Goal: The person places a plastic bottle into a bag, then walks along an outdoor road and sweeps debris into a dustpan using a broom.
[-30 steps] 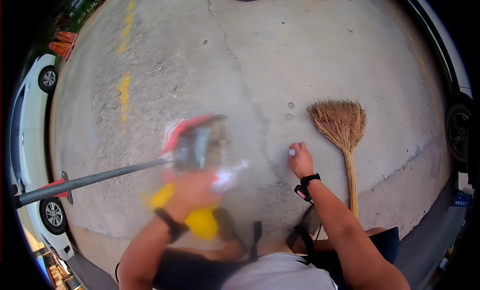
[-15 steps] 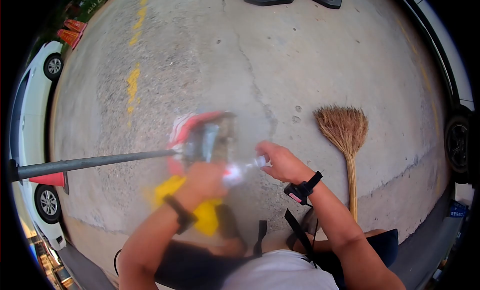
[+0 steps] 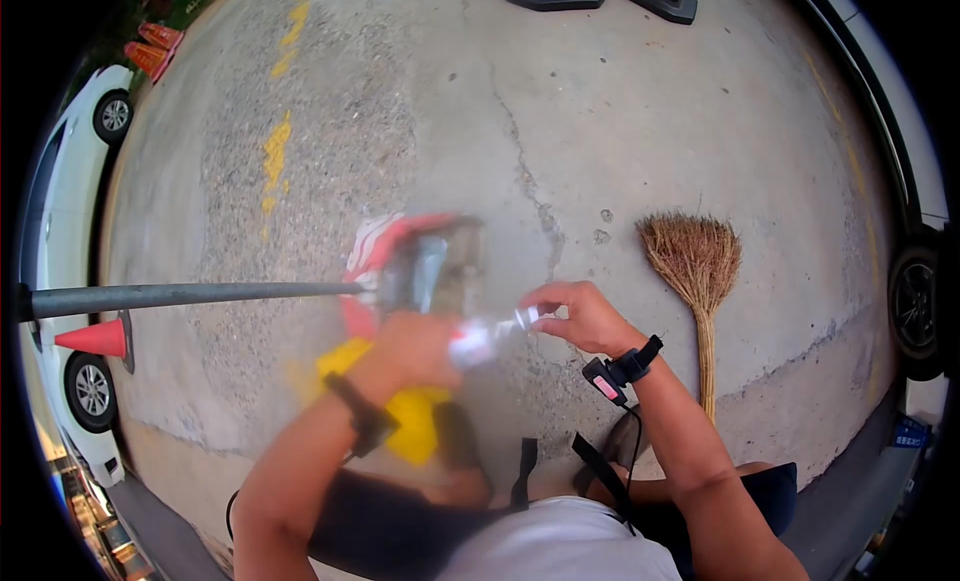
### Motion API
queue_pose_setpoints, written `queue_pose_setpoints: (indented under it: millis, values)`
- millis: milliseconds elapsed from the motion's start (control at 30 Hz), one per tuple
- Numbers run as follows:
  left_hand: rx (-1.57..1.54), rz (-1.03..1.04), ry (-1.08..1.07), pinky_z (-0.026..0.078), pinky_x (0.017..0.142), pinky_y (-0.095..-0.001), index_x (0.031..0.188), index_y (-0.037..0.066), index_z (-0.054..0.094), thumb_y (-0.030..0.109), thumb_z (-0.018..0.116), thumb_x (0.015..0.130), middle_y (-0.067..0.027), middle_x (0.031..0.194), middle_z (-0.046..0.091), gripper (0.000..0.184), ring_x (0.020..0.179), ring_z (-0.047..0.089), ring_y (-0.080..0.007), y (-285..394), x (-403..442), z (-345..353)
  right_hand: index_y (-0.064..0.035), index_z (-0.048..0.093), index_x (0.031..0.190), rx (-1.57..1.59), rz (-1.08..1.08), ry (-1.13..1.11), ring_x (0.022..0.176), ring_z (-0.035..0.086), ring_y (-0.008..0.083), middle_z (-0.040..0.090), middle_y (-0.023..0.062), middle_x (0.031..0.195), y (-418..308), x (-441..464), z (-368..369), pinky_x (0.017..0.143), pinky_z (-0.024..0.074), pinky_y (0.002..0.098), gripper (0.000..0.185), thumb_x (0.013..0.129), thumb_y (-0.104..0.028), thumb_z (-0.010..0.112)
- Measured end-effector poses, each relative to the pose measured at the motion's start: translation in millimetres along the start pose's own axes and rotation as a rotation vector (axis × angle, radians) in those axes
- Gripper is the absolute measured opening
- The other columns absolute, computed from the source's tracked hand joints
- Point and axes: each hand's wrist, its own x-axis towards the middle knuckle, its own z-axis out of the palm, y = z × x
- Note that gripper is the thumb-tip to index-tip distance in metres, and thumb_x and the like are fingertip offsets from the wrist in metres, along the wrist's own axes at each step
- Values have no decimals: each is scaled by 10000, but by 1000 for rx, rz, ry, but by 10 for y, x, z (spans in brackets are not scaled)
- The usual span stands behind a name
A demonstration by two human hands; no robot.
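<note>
Cracked concrete ground [image 3: 580, 111]; white car [image 3: 75, 211] at L; orange cones [image 3: 152, 53] upper L.

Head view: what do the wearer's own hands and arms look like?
The left hand, blurred, and the right hand are ungloved, with no sleeves in view. A dark band circles the left wrist. The right wrist has a black strap with a small black box, a pinkish label and a thin black cable.

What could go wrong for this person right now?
The small white cap at the fingertips of the right hand could slip and drop. If the clear bottle in the left hand holds liquid, which the blur hides, squeezing might spill it. And the red scoop's long pole could perhaps get bumped by the left arm.
</note>
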Motion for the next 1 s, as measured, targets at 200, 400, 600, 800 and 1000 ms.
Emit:
queue_pose_setpoints:
  millis: [200,400,600,800,1000]
  values:
    - [-126,-27,-60,549,775,-493,1110,51,618,443,777,647,-231,908,713,627,853,687,-427,56,-28,-94,-24,652,1221,526,142,118,980,663,145,701,69,1089,47,-17,162,879,545,304,303,920,-37,680]
    - [-181,7,-64,548,770,-492,1094,47,628,442,776,635,-237,916,710,623,859,685,-427,25,-43,-101,-18,652,1241,451,148,52,1049,644,120,688,43,1129,53,-24,119,928,533,296,310,932,-20,675]
    - [-221,25,-43,548,764,-489,1081,46,636,438,776,626,-235,908,710,616,855,684,-426,11,-42,-71,-15,670,1235,465,128,43,1052,647,115,702,41,1130,22,-23,108,939,530,288,305,932,-25,691]
    - [-207,-2,-52,549,762,-488,1042,45,657,430,767,624,-230,899,711,578,850,686,-420,97,-79,-109,12,688,1152,399,211,48,864,664,116,720,63,975,-41,2,118,789,546,294,235,939,-88,694]
    - [-136,-34,-49,550,761,-485,1030,42,668,421,765,619,-231,890,711,567,846,685,-422,95,-78,-10,26,650,1074,213,321,-40,783,636,129,662,66,872,-118,67,152,636,518,297,259,1008,-223,619]
